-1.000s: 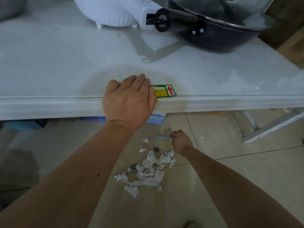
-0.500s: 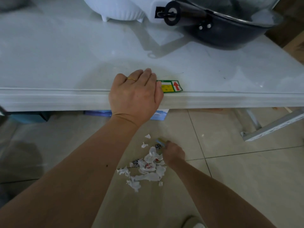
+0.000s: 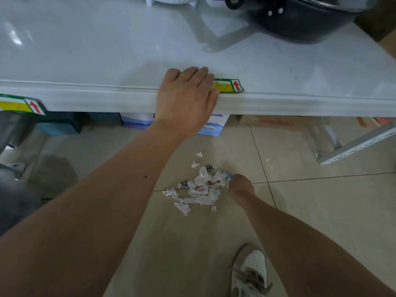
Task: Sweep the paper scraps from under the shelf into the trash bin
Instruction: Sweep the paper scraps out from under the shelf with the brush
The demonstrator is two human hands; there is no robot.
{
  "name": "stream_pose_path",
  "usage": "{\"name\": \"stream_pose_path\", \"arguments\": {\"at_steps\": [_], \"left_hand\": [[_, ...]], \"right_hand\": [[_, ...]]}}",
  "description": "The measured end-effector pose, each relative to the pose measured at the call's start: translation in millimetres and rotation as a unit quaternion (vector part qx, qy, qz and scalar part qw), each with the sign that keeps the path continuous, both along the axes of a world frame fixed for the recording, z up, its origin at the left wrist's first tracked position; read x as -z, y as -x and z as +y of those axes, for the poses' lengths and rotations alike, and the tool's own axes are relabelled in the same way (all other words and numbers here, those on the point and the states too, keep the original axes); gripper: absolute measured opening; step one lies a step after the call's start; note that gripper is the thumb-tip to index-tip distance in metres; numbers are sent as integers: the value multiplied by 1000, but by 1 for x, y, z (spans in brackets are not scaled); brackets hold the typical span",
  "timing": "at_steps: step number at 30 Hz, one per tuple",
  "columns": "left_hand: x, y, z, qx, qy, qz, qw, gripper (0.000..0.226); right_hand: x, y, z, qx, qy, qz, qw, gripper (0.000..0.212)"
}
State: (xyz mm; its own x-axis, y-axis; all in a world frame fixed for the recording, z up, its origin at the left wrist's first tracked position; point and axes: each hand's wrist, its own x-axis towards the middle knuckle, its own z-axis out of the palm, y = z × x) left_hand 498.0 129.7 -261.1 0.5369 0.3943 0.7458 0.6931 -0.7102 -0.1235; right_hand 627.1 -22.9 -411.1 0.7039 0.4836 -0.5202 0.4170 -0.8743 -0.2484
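The left hand [image 3: 186, 99] is resting flat over the front edge of the white tabletop [image 3: 107, 56], its fingers [image 3: 192, 73] lying spread and holding nothing (a gold ring is showing on one of them). A green and yellow sticker [image 3: 230, 85] is peeking out just beside that hand. The right hand [image 3: 241, 185] is reaching down to the tiled floor [image 3: 310, 211], its fingers curled shut around a small blue tool [image 3: 229, 175]; what sort of tool it is cannot be told. The scraps [image 3: 201, 187] are lying in a loose heap on the floor, touching the right hand's left side, out in front of the tabletop's edge. A dark pan [image 3: 300, 20] is sitting on the tabletop. A white shoe [image 3: 250, 273] is showing at the bottom.
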Motion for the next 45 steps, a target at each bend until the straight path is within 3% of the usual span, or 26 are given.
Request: {"name": "stream_pose_path", "arguments": {"at_steps": [5,9,16,20,25,29,38,45], "left_hand": [[4,13,-12,4,37,34,999,42],[23,30,-31,-33,39,44,998,48],[49,51,-23,-32,-14,44,998,67],[56,46,-17,-32,-33,27,999,71],[59,40,-15,-30,-40,-3,999,71],[54,40,-22,-27,-4,-5,1000,72],[62,38,-32,-43,40,-13,998,72],[70,34,-23,-37,14,-50,998,65]], "right_hand": [[-7,32,9,28,-81,52,995,35],[-13,35,16,20,-121,34,992,42],[-10,22,76,-100,-105,-5,989,51],[0,21,94,-89,-71,11,993,45],[9,52,59,-123,-34,19,992,40],[9,60,33,-150,-59,-5,987,45],[33,-23,-18,-30,-45,-80,995,52],[73,-31,-43,-62,26,-57,996,53]]}}
